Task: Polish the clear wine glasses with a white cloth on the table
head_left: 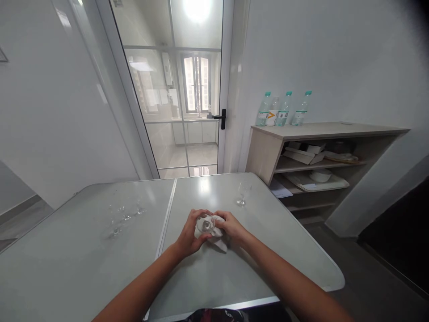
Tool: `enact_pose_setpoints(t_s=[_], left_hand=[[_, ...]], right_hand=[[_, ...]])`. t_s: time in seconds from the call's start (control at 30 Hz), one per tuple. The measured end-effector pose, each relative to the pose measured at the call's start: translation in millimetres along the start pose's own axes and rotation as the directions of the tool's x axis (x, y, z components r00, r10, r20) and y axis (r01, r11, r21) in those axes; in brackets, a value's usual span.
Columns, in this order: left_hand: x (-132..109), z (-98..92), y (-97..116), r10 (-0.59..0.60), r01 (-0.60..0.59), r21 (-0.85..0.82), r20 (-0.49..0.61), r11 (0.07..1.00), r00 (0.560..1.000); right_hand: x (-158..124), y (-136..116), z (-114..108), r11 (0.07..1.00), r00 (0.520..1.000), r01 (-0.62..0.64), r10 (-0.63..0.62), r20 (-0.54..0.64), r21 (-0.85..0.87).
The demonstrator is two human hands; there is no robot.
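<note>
My left hand (191, 235) is closed around a clear stemmed glass (205, 223), its round rim tipped toward me. On the glass's right side, my right hand (231, 226) grips a white cloth (220, 243), pressed close to the glass. Part of the cloth hangs down below my fingers. Farther back on the right stands another stemmed glass (241, 194), upright on the table. Several more clear glasses (125, 214) stand together on the left half of the table.
The pale table (83, 268) has a metal seam down its middle. Beyond it is a glass door (187, 154) with a black handle (222, 118). At right, a wooden shelf unit (264, 152) carries plastic bottles (283, 111) on top; boxes, a tray and a bowl (320, 175) sit inside.
</note>
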State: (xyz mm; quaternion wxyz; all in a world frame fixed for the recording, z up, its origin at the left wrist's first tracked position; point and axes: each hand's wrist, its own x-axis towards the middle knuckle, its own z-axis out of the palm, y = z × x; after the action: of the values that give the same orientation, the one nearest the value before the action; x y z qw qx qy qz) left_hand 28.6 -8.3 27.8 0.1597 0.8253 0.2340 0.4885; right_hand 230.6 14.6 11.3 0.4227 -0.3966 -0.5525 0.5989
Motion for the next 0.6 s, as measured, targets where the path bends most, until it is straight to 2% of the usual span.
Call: enact_pose_setpoints(t_s=[0.1, 0.13, 0.2, 0.23, 0.3, 0.4, 0.47, 0.5, 0.6], left_hand=[[-3, 1.3, -6, -0.013, 0.013, 0.007, 0.003, 1.0, 1.0], [-4, 2.6, -8, -0.009, 0.009, 0.022, 0.007, 1.0, 1.0], [-7, 5.6, -9, -0.004, 0.003, 0.051, 0.018, 0.999, 1.0], [-8, 7.0, -9, -0.007, 0.005, 0.057, 0.023, 0.998, 1.0], [-8, 8.5, -8, -0.029, 0.028, 0.051, 0.012, 0.998, 1.0], [-5, 6.9, -5, -0.106, 0.112, 0.048, -0.1, 0.993, 0.989], [0, 4.4, -3, -0.196, 0.215, 0.08, -0.2, 0.973, 0.96], [2, 3.2, -2, -0.248, 0.277, 0.092, -0.247, 0.956, 0.937], [8, 1.6, -3, -0.397, 0.442, 0.055, -0.353, 0.895, 0.847]], right_hand=[[-2, 0, 2, 0.997, 0.99, -0.068, 0.064, 0.123, 0.027], [-2, 1, 3, 0.998, 0.988, -0.07, 0.07, 0.137, -0.008], [-4, 1, 6, 0.982, 0.996, 0.004, 0.014, 0.093, -0.187], [-5, 0, 7, 0.947, 0.998, 0.06, -0.045, 0.052, -0.315], [-8, -3, 10, 0.821, 0.987, 0.124, -0.157, -0.012, -0.557], [-10, -9, 10, 0.658, 0.972, 0.06, -0.21, -0.106, -0.751], [-10, -12, 8, 0.606, 0.964, 0.037, -0.232, -0.133, -0.795], [-10, -13, 6, 0.595, 0.962, 0.062, -0.249, -0.11, -0.802], [-12, -16, 4, 0.6, 0.963, 0.23, -0.252, 0.091, -0.767]])
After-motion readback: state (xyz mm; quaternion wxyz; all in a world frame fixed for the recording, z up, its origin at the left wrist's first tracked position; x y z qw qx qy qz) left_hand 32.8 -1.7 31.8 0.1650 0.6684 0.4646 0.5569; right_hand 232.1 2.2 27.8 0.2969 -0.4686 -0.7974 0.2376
